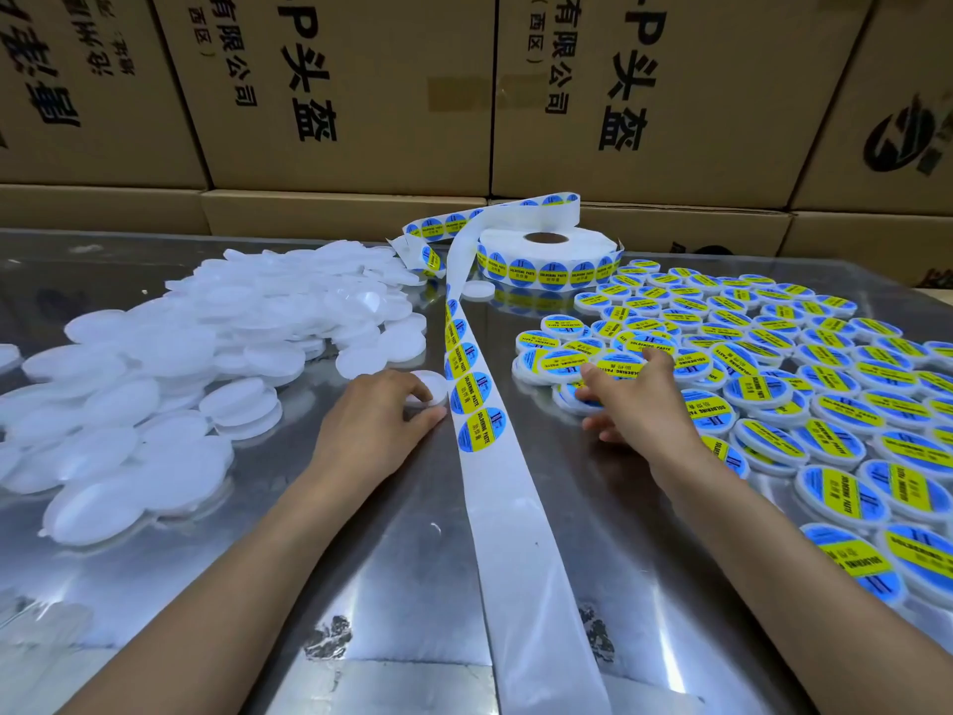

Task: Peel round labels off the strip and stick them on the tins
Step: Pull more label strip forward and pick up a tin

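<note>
My left hand (379, 412) curls its fingers around a plain white tin (430, 387) beside the label strip (477, 399). My right hand (631, 399), fingers spread, rests on the labelled tins (773, 384) heaped at right. Unlabelled tins (170, 363) pile at left, the roll (546, 255) behind, all on a metal table (392, 585).
</note>
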